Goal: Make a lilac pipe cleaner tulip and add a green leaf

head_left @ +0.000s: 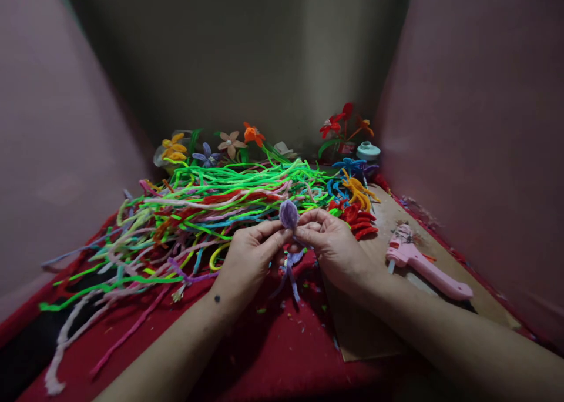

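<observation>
A small purple pipe-cleaner petal (289, 214) stands upright between my two hands, its rounded loop on top. My left hand (253, 252) pinches the petal's base from the left, thumb against fingers. From the other side my right hand (330, 240) pinches the same base, so the fingertips of both hands nearly meet. Below them, purple pipe-cleaner strands (291, 275) show over the red cloth; whether they join the held petal I cannot tell. Behind my hands lies a big heap of green, pink, red and yellow pipe cleaners (247, 181).
A pink glue gun (434, 272) rests on a cardboard sheet (365, 331) at right. Red petals (363, 225) and orange petals (356, 191) lie beside the heap. Finished pipe-cleaner flowers (231, 144) line the back, near a pale-lidded jar (368, 151). Red cloth (264, 361) covers the table.
</observation>
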`<action>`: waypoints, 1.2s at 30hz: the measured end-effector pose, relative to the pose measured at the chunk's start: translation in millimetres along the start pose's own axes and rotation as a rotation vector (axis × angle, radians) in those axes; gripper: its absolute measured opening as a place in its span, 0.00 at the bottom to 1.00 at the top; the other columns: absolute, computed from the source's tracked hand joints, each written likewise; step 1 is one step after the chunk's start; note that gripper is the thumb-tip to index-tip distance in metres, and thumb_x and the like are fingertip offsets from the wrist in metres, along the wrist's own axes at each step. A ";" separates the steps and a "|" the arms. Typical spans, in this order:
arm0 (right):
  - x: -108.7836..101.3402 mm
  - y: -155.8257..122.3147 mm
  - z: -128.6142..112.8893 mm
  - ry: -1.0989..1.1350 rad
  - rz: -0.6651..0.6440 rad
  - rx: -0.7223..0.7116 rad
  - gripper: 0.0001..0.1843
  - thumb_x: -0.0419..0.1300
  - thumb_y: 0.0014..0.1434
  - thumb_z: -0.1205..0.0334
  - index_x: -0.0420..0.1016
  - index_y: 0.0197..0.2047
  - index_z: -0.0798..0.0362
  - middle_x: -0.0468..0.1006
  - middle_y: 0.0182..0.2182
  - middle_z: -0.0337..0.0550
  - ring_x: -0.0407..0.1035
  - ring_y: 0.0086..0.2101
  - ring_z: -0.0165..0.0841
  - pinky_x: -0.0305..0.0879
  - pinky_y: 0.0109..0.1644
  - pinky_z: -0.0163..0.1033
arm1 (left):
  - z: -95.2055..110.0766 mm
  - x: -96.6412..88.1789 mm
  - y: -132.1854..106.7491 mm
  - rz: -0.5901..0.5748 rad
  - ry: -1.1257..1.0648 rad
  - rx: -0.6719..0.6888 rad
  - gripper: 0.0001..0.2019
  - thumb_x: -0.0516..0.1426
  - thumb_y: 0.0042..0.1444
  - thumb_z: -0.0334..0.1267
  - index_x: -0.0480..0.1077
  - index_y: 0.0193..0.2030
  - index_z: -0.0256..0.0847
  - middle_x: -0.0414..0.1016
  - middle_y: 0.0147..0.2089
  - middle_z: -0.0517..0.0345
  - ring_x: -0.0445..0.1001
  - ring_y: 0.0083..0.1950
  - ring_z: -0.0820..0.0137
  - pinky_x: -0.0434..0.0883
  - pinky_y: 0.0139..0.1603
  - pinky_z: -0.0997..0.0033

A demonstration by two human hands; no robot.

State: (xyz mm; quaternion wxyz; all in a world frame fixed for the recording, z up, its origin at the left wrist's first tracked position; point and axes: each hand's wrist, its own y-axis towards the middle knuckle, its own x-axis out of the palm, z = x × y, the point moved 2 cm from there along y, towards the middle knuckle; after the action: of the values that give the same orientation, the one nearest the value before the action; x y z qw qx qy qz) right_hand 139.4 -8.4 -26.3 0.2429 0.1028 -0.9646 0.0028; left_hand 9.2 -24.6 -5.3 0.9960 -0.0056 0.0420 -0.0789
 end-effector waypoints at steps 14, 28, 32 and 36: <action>7.3 -12.6 -11.5 -0.290 -0.001 -0.057 0.11 0.66 0.45 0.62 0.70 0.31 0.55 0.72 0.28 0.37 0.64 0.29 0.28 0.61 0.37 0.36 | 2.9 -3.1 -0.5 0.118 0.265 0.123 0.09 0.55 0.49 0.35 0.75 0.34 0.33 0.67 0.24 0.62 0.59 0.24 0.78 0.57 0.24 0.79; 4.1 -11.0 -12.9 -0.331 0.031 -0.108 0.10 0.62 0.51 0.59 0.73 0.28 0.59 0.73 0.23 0.39 0.63 0.26 0.27 0.60 0.32 0.36 | 4.7 -2.4 -3.0 0.103 0.302 0.161 0.09 0.54 0.51 0.36 0.74 0.29 0.34 0.60 0.20 0.65 0.52 0.20 0.81 0.52 0.17 0.81; 4.3 -10.0 -12.6 -0.313 0.016 -0.080 0.07 0.62 0.51 0.62 0.73 0.28 0.58 0.73 0.23 0.40 0.63 0.25 0.27 0.59 0.32 0.36 | 4.6 -3.5 -2.8 0.086 0.283 0.154 0.09 0.55 0.51 0.36 0.73 0.26 0.34 0.58 0.19 0.66 0.52 0.19 0.81 0.51 0.17 0.81; 2.3 -7.9 -10.1 -0.291 0.001 -0.061 0.07 0.62 0.50 0.61 0.73 0.27 0.58 0.72 0.22 0.39 0.62 0.24 0.27 0.58 0.31 0.37 | 1.8 -4.9 -2.4 0.069 0.282 0.140 0.09 0.55 0.51 0.36 0.72 0.25 0.35 0.56 0.18 0.67 0.51 0.18 0.82 0.49 0.16 0.81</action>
State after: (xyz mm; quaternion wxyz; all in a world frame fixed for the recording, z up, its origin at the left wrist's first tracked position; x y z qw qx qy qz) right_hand 143.8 -16.1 -16.6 0.1037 0.0943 -0.9893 -0.0412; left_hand 4.2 -26.2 -3.0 0.9803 0.0762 0.1759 -0.0475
